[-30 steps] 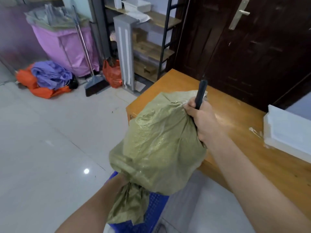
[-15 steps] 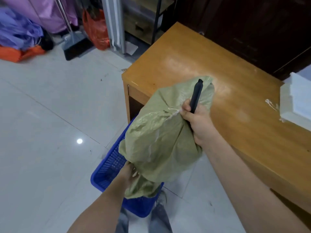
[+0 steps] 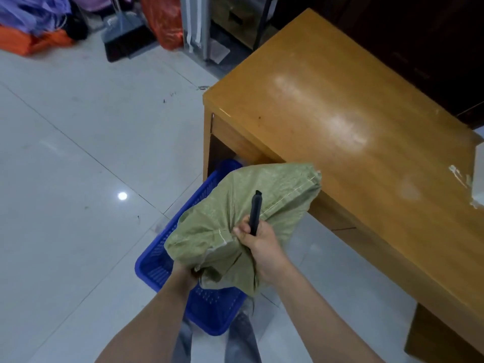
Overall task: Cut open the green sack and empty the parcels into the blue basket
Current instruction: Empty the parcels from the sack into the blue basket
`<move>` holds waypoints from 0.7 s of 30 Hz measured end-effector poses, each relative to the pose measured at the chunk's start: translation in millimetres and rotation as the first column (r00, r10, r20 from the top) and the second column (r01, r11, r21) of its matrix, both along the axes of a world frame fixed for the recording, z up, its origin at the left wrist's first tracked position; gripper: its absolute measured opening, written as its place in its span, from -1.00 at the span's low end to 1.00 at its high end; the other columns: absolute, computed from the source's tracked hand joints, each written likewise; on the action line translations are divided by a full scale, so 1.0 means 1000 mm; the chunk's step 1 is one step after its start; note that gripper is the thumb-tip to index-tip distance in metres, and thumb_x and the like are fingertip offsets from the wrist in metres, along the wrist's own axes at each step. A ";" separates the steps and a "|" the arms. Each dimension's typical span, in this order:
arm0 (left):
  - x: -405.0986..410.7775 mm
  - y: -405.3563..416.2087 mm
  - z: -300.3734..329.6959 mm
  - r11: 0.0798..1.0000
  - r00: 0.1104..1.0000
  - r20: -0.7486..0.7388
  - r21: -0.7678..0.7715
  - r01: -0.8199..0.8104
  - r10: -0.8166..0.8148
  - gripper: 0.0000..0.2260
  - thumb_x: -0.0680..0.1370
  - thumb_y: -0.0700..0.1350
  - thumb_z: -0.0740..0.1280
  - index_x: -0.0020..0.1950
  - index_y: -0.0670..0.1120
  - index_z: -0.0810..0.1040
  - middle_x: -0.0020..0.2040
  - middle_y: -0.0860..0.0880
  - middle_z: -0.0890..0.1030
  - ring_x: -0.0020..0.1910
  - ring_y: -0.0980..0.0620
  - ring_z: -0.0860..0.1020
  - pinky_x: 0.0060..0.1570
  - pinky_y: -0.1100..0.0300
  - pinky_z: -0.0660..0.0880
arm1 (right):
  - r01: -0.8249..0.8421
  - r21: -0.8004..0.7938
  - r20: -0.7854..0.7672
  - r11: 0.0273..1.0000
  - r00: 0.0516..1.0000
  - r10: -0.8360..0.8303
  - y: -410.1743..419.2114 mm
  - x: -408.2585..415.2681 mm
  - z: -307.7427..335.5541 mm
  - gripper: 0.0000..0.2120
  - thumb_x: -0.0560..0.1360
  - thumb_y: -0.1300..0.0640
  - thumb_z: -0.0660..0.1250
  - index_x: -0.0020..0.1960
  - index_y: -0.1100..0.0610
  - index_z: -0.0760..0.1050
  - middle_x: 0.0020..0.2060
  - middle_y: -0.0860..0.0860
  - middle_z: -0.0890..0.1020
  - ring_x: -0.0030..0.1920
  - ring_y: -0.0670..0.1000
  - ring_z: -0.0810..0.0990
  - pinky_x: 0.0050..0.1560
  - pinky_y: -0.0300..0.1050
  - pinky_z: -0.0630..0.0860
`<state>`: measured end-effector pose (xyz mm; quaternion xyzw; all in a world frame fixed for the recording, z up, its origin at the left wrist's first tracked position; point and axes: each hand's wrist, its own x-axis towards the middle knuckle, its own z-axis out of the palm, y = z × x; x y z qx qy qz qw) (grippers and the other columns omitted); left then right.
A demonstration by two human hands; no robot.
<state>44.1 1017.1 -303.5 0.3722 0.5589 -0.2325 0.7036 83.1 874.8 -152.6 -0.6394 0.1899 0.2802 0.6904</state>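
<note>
The green woven sack (image 3: 235, 216) hangs bulging over the blue basket (image 3: 209, 313), which stands on the floor beside the desk. My right hand (image 3: 258, 244) grips the sack's stitched upper edge and also holds a black cutter (image 3: 254, 212) that points upward. My left hand (image 3: 183, 275) clutches the bunched lower end of the sack just above the basket. No parcels are visible; the sack hides most of the basket's inside.
A wooden desk (image 3: 353, 127) fills the right side, with a white box (image 3: 479, 174) at its right edge. At the far end of the tiled floor (image 3: 78, 179) are a dustpan (image 3: 125, 40), an orange bag (image 3: 163, 22) and orange and purple bags (image 3: 31, 24).
The sack has come down from desk height to just over the basket, and my view has tilted downward. Both hands keep their grips.
</note>
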 end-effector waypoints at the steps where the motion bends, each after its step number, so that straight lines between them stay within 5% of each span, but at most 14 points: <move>1: -0.003 0.006 -0.008 0.999 0.999 0.027 -0.041 -0.026 0.027 -0.64 0.65 -0.21 0.03 0.45 -0.21 0.27 -0.14 0.00 0.45 -0.18 0.04 0.45 -0.12 0.07 0.44 | 0.001 -0.007 0.000 1.000 1.000 -0.001 0.001 0.002 -0.008 -0.61 0.52 0.41 0.22 -0.35 0.06 0.21 -0.43 -0.07 0.33 -0.36 -0.09 0.33 -0.21 -0.22 0.28; 4: -0.008 0.022 -0.012 0.995 0.997 0.017 -0.069 -0.073 0.075 -0.68 0.64 -0.08 0.08 0.39 -0.07 0.32 0.08 -0.03 0.50 0.00 -0.05 0.49 0.00 0.00 0.46 | -0.010 -0.065 -0.029 0.998 1.000 0.009 0.004 0.007 -0.027 -0.62 0.53 0.39 0.22 -0.34 0.07 0.21 -0.41 -0.05 0.34 -0.36 -0.10 0.36 -0.24 -0.24 0.32; 8: -0.017 0.037 -0.033 0.980 0.989 -0.047 -0.138 -0.143 0.137 -0.51 0.60 0.16 0.07 0.48 -0.02 0.21 0.46 -0.04 0.31 0.41 -0.14 0.33 0.12 -0.09 0.46 | 0.009 -0.176 -0.076 0.984 0.997 -0.023 0.001 0.016 -0.051 -0.64 0.54 0.36 0.22 -0.32 0.07 0.21 -0.38 -0.05 0.37 -0.33 -0.11 0.39 -0.23 -0.27 0.35; 11: -0.013 0.038 -0.027 0.991 0.998 -0.035 -0.124 -0.058 0.054 -0.51 0.63 0.10 0.04 0.49 -0.14 0.19 0.41 -0.17 0.34 0.32 -0.17 0.39 0.32 -0.10 0.36 | 0.033 -0.234 -0.115 0.972 0.991 -0.061 -0.002 0.020 -0.068 -0.65 0.54 0.35 0.23 -0.32 0.08 0.22 -0.37 -0.03 0.37 -0.29 -0.05 0.39 -0.16 -0.20 0.34; 14: -0.006 0.044 -0.013 0.977 0.976 -0.060 0.032 0.210 -0.208 -0.54 0.61 0.06 0.15 0.41 -0.19 0.29 0.25 -0.16 0.46 0.14 -0.13 0.48 0.13 -0.04 0.47 | 0.057 -0.266 -0.147 0.962 0.984 -0.099 -0.006 0.019 -0.078 -0.66 0.54 0.35 0.24 -0.32 0.08 0.24 -0.35 0.00 0.38 -0.27 -0.04 0.39 -0.15 -0.18 0.35; 17: -0.002 0.052 0.003 0.767 0.812 -0.022 0.317 0.558 -0.583 -0.51 0.57 -0.09 0.28 0.46 -0.16 0.25 0.32 -0.14 0.45 0.14 -0.10 0.49 0.08 0.03 0.46 | 0.071 -0.269 -0.145 0.961 0.983 -0.114 -0.006 0.016 -0.078 -0.66 0.54 0.36 0.24 -0.32 0.08 0.24 -0.34 0.00 0.36 -0.26 -0.03 0.37 -0.15 -0.17 0.33; 19: 0.000 0.050 0.022 0.683 0.709 0.159 0.474 0.556 -0.687 -0.38 0.46 -0.11 0.37 0.48 -0.08 0.23 0.41 -0.05 0.36 0.36 -0.07 0.37 0.32 0.03 0.35 | 0.076 -0.266 -0.150 0.961 0.981 -0.119 -0.004 0.014 -0.075 -0.65 0.54 0.36 0.23 -0.31 0.08 0.23 -0.35 -0.01 0.33 -0.26 -0.04 0.34 -0.16 -0.19 0.31; 21: 0.002 0.045 0.041 0.592 0.509 0.326 0.591 0.548 -0.797 -0.25 0.27 0.02 0.38 0.45 0.00 0.28 0.38 0.04 0.37 0.37 0.03 0.33 0.36 0.07 0.30 | 0.052 -0.280 -0.149 0.959 0.984 -0.097 0.000 0.010 -0.071 -0.65 0.55 0.36 0.22 -0.31 0.09 0.21 -0.36 -0.02 0.31 -0.30 -0.06 0.32 -0.20 -0.22 0.29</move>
